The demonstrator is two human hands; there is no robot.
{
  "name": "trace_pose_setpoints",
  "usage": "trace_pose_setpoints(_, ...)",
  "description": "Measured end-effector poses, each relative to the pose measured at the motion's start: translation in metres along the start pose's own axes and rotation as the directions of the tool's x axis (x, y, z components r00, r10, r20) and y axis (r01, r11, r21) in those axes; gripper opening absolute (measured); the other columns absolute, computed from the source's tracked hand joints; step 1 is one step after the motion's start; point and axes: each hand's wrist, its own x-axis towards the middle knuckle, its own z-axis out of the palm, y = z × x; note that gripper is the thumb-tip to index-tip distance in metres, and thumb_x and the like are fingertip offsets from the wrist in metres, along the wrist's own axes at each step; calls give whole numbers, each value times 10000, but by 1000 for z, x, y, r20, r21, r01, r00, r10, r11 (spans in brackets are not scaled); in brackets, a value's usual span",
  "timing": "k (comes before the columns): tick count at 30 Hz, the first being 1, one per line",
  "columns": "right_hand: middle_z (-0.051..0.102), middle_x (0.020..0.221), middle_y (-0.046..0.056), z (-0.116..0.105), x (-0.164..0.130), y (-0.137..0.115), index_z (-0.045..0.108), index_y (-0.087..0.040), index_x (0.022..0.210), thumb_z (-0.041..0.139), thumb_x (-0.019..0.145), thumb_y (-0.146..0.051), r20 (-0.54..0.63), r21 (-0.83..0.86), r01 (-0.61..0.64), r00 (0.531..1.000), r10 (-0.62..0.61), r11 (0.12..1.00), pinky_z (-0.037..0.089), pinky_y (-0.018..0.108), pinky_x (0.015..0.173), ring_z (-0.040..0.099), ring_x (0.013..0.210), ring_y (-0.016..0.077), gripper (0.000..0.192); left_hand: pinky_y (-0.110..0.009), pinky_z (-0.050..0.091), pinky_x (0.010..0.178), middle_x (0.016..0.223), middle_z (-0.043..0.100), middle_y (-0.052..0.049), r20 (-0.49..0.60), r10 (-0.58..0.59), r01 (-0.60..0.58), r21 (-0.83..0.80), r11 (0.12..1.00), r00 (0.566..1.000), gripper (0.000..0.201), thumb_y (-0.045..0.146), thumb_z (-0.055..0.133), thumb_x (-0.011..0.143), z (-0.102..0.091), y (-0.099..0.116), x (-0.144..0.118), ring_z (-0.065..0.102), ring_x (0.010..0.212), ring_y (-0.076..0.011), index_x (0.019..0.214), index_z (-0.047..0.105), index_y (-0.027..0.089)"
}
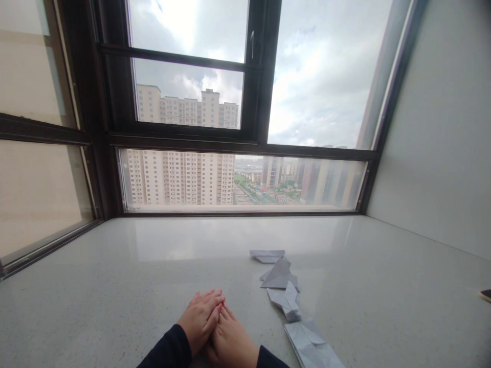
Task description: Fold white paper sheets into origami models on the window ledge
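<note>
My left hand [200, 318] lies flat over my right hand [232, 341] on the pale stone sill [115, 286], near the bottom edge of the view. Both hands hold nothing and their fingers lie together, pointing away from me. Dark sleeves cover both wrists. Just right of my hands runs a row of folded white paper pieces: a stack of folded sheets [312, 346] nearest me, then a small folded shape [287, 301], a pointed folded shape [280, 276], and a flat folded piece [267, 255] farthest away. My hands touch none of them.
A dark-framed window [253, 148] stands along the back of the sill, with tall buildings outside. A grey wall [441, 153] closes off the right side. The corner of a dark object [486, 295] lies at the right edge.
</note>
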Motion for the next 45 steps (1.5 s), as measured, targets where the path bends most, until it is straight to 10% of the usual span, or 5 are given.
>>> trace_pose_setpoints(45, 340, 1310, 122, -4, 0, -1, 286, -128, 1289, 436, 777, -272, 8, 28, -4, 1000, 4, 1000, 301, 379, 977, 354, 1172, 251, 553, -464, 283, 965, 1190, 528, -26, 23, -16, 16, -15, 1000, 1000, 373, 298, 294, 809, -3, 3, -1, 433, 1124, -209, 1096, 528, 260)
